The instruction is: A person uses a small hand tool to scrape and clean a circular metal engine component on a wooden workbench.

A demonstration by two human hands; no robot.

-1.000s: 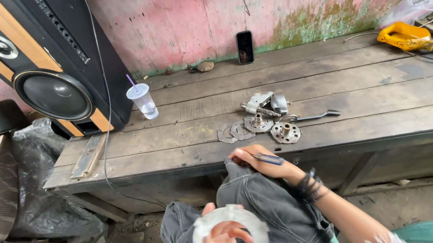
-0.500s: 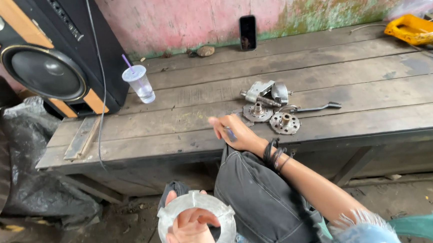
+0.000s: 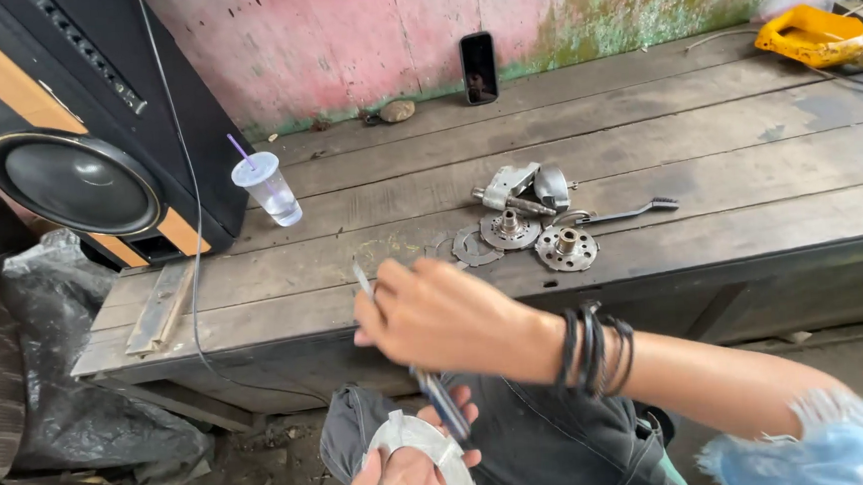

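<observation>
While the left hand (image 3: 406,479) grasps a flat grey metal ring (image 3: 419,443) below the table's (image 3: 645,140) front edge, the right hand (image 3: 446,316) clenches a thin tool (image 3: 441,402).

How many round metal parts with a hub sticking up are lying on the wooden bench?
2. One round hub part lies beside the flat plates, and the other hub part is just right of it, near the bench front edge. Others may be hidden in the pile behind.

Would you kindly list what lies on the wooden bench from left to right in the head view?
Black speaker → plastic cup with straw → dark phone leaning on the wall → round metal parts → yellow tool.
</observation>
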